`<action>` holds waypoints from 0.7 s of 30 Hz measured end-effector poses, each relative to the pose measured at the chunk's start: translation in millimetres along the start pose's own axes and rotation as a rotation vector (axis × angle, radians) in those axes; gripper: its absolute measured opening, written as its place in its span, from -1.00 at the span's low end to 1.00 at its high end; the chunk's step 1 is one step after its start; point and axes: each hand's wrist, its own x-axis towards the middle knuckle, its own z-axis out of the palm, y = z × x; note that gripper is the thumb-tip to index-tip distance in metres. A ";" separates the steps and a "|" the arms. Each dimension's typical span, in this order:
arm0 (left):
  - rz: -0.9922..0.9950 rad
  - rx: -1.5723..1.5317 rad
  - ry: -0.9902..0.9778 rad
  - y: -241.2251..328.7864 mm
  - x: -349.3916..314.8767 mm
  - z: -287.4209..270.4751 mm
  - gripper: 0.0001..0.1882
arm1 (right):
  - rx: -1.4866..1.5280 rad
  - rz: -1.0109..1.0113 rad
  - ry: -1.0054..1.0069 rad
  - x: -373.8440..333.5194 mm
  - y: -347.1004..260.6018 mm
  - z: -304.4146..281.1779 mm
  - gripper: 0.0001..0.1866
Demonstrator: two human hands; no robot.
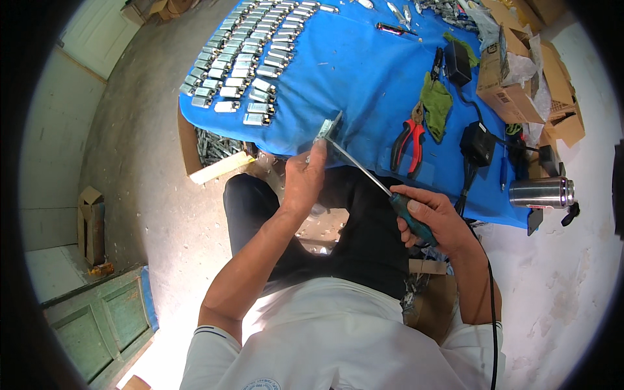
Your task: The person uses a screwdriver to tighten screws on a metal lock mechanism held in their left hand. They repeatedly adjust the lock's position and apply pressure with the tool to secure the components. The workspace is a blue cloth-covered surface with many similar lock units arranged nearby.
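Note:
My left hand (307,174) pinches a small silvery metal part (327,128) at the near edge of the blue-covered table (325,71). My right hand (432,218) is wrapped round the dark green handle of a screwdriver (365,170). Its long shaft slants up and left, and the tip reaches the metal part beside my left thumb. Whether the tip sits in a screw is too small to tell. Pliers (409,146) with red and black handles lie on the cloth to the right of the metal part.
Rows of similar metal parts (244,62) cover the table's left side. To the right lie a green cloth (437,107), black power adapters (478,143) with cables, and a steel flask (541,193). Cardboard boxes (510,91) stand beyond. Below the table's left edge is a box of metal pieces (218,148).

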 end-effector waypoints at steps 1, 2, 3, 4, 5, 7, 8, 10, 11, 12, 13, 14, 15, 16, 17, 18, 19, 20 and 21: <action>-0.016 -0.009 -0.004 0.0 0.2 -0.8 -0.44 | 0.002 -0.005 0.000 -0.8 1.8 2.0 -0.54; 0.001 -0.002 0.013 -0.9 0.3 -0.3 -0.44 | -0.081 -0.039 0.012 -2.5 4.1 3.9 -0.55; 0.019 0.006 0.029 -2.1 0.3 1.0 -0.43 | -0.164 -0.073 0.025 -4.7 6.7 5.9 -0.55; 0.036 0.013 0.045 -3.0 0.3 1.4 -0.43 | -0.246 -0.108 0.037 -6.0 8.3 7.5 -0.55; 0.039 0.028 0.046 -4.1 0.8 0.4 -0.42 | -0.277 -0.119 0.043 -6.1 8.8 8.5 -0.55; 0.047 0.056 0.045 -6.9 2.4 -1.4 -0.41 | -0.338 -0.142 0.056 -6.3 9.0 10.4 -0.56; 0.048 0.072 0.065 -8.7 3.4 -0.8 -0.40 | -0.429 -0.202 0.082 -6.8 10.8 11.6 -0.57; 0.049 0.105 0.104 -13.0 5.0 1.6 -0.38 | -0.610 -0.319 0.136 -6.4 19.6 14.3 -0.58; 0.047 0.118 0.109 -14.4 5.9 1.7 -0.38 | -0.749 -0.440 0.184 -3.7 25.4 15.8 -0.56; 0.045 0.130 0.114 -15.4 7.0 1.7 -0.38 | -0.887 -0.561 0.233 0.4 32.6 17.7 -0.53; 0.044 0.142 0.121 -15.3 7.6 1.8 -0.37 | -1.024 -0.684 0.280 3.7 39.0 20.0 -0.50; 0.044 0.135 0.119 -15.2 7.5 2.3 -0.37 | -1.092 -0.716 0.318 4.8 44.8 23.6 -0.49; 0.045 0.128 0.118 -14.8 7.1 3.3 -0.37 | -1.161 -0.748 0.358 4.8 50.6 27.6 -0.48; 0.047 0.124 0.117 -13.4 6.8 3.7 -0.36 | -1.227 -0.782 0.399 5.7 55.7 30.9 -0.46; 0.101 0.159 0.145 -15.4 8.1 4.9 -0.36 | -1.290 -0.807 0.422 7.8 61.3 31.9 -0.45; 0.155 0.195 0.172 -20.4 10.8 6.5 -0.36 | -1.354 -0.831 0.445 10.2 67.7 32.3 -0.44; 0.211 0.231 0.196 -22.4 12.1 8.8 -0.36 | -1.417 -0.855 0.473 11.7 73.3 31.1 -0.43; 0.216 0.218 0.206 -24.1 13.1 9.4 -0.36 | -1.443 -0.895 0.480 15.2 77.0 28.7 -0.43; 0.221 0.204 0.216 -25.7 13.9 9.7 -0.36 | -1.469 -0.934 0.487 20.1 78.8 25.7 -0.44</action>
